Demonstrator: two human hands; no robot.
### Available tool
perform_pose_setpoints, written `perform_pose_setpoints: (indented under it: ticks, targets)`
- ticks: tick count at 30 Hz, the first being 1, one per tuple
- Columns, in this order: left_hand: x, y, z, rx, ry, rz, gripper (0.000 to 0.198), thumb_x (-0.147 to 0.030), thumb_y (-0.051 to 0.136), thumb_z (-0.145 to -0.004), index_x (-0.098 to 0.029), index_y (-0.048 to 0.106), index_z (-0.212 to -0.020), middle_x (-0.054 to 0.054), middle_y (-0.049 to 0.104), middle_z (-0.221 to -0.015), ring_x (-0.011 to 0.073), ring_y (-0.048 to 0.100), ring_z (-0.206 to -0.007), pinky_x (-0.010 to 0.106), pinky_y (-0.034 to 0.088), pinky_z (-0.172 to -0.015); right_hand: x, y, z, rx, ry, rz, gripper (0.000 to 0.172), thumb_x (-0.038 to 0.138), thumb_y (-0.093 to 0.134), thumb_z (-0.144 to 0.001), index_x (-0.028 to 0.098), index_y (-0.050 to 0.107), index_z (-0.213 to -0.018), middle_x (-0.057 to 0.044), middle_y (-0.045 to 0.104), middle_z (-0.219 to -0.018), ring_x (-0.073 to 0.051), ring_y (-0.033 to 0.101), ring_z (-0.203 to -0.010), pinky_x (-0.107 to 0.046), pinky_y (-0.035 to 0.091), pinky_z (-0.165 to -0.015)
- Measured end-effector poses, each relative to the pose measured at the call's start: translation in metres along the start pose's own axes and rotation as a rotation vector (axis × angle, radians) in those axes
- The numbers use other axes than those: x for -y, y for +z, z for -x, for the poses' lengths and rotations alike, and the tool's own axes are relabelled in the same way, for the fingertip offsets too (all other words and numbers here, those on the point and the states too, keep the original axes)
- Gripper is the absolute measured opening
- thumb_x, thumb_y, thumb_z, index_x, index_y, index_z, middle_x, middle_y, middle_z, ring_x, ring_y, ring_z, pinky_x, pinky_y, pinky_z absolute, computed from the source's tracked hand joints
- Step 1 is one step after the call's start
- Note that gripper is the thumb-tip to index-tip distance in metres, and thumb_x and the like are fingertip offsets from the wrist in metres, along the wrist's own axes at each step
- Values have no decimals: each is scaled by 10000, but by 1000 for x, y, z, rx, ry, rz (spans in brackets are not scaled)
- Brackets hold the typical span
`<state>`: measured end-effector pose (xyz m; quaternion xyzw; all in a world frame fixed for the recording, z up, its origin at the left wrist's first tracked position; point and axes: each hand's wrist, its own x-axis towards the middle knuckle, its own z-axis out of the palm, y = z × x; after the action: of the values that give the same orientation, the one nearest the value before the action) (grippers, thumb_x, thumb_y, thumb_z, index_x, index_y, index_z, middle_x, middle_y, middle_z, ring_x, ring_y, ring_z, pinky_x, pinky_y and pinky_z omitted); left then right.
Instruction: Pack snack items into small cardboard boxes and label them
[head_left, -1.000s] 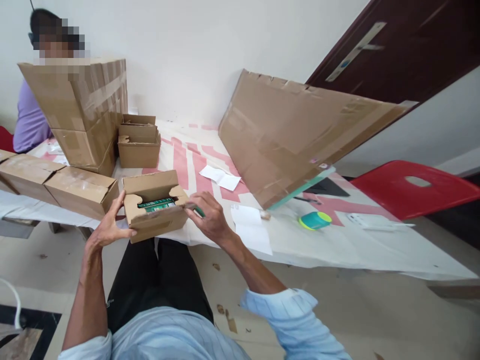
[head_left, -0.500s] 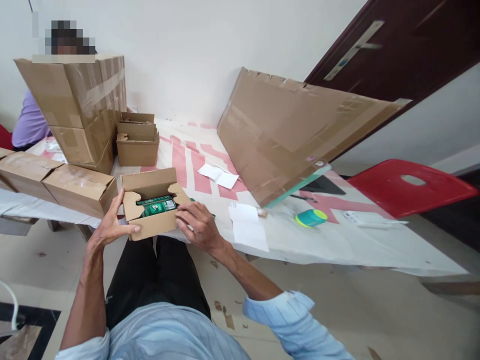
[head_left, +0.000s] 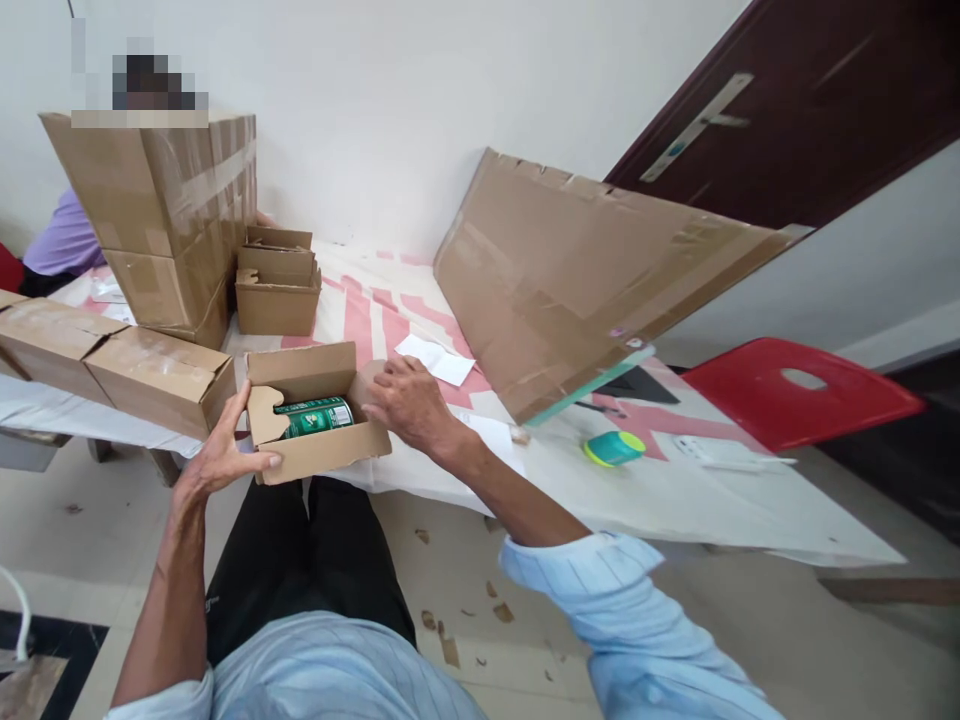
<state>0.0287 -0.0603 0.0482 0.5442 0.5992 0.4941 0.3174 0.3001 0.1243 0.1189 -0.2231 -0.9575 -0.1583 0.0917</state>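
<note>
A small open cardboard box (head_left: 324,458) sits at the table's front edge. Inside lies a green can (head_left: 315,416) on its side, with a dark edge beside it that I cannot make out. My left hand (head_left: 229,445) grips the box's left end, its thumb along the front wall and fingers behind. The left end flap (head_left: 265,412), with its notched cutout, stands folded in over the can's end. At the right end, my right hand (head_left: 409,403) has its fingers closed on the other end flap (head_left: 367,385), which is bent outward; the fingertips are partly hidden.
Closed cardboard boxes (head_left: 154,385) line the left, beside a tall taped stack (head_left: 180,210). Two open boxes (head_left: 277,305) stand behind. A large cardboard sheet (head_left: 570,270) leans at the back. White papers (head_left: 435,358), a teal-and-yellow object (head_left: 613,448) and a red chair (head_left: 802,390) are rightward. A person (head_left: 67,240) sits behind the stack.
My right hand has moved up and right, swinging the box's right end flap outward from over the can. My left hand keeps its hold on the left end.
</note>
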Motion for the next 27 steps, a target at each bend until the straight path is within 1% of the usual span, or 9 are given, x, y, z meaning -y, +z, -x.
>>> perform_pose_setpoints:
  ticks: [2,5,9,12,15,17,20,23,27]
  targets:
    - [1,0,0,-3,7,18,1359,-583,944,-700,-288,147,-1760,151,203,-1795,482,274,-1624,566,519,-1188,-1,-6,-10,116,-28,29,152,298,762,-960,165,808,-904,-161,792,-925,-335,634,-1075,-437,449,-946]
    - [2,1,1,-3,15,45,1364,-586,953,-689,-294,160,-1759,156,193,-1801,493,277,-1622,580,516,-1187,0,-8,-29,261,-87,1,128,278,807,-913,165,806,-973,-162,803,-1013,-322,674,-1056,-396,465,-891]
    - [0,1,1,-10,3,64,1365,-621,950,-679,-285,182,-1757,163,217,-1791,486,310,-1613,598,490,-1207,1,-2,-52,414,-185,-140,223,241,769,-920,187,780,-1136,-131,788,-1192,-292,713,-1112,-341,493,-856]
    - [4,0,2,-8,4,91,1358,-643,946,-679,-288,196,-1754,160,226,-1798,484,291,-1626,594,488,-1210,4,5,-63,512,-246,-242,335,257,769,-928,178,745,-1253,-136,763,-1278,-287,711,-1189,-329,511,-939]
    - [20,-4,3,4,28,168,1359,-707,917,-687,-284,192,-1756,156,218,-1816,481,235,-1653,597,458,-1235,7,13,-68,539,-267,-267,439,281,763,-942,165,697,-1360,-164,739,-1323,-307,694,-1252,-358,513,-1026]
    - [32,-6,4,8,46,231,1431,-743,929,-637,-268,179,-1759,164,214,-1819,477,188,-1669,595,430,-1257,6,18,-68,531,-275,-278,457,291,754,-948,164,681,-1381,-175,724,-1340,-318,679,-1285,-384,508,-1064]
    - [44,-4,6,34,31,243,1504,-665,995,-580,-255,159,-1761,176,210,-1818,473,233,-1657,572,389,-1291,5,22,-66,526,-274,-315,440,291,758,-941,154,686,-1352,-189,712,-1346,-333,664,-1309,-415,499,-1099]
    - [41,3,6,32,35,145,1446,-496,998,-661,-250,98,-1766,173,182,-1826,454,296,-1639,548,349,-1317,6,24,-66,512,-272,-392,403,301,770,-924,186,701,-1304,-166,715,-1338,-330,663,-1298,-419,498,-1103]
    - [35,10,5,4,100,36,1391,-406,953,-725,-230,49,-1767,177,178,-1825,442,235,-1662,547,299,-1341,13,24,-70,546,-268,-491,440,313,760,-926,224,668,-1347,-143,706,-1336,-320,664,-1277,-423,506,-1097]
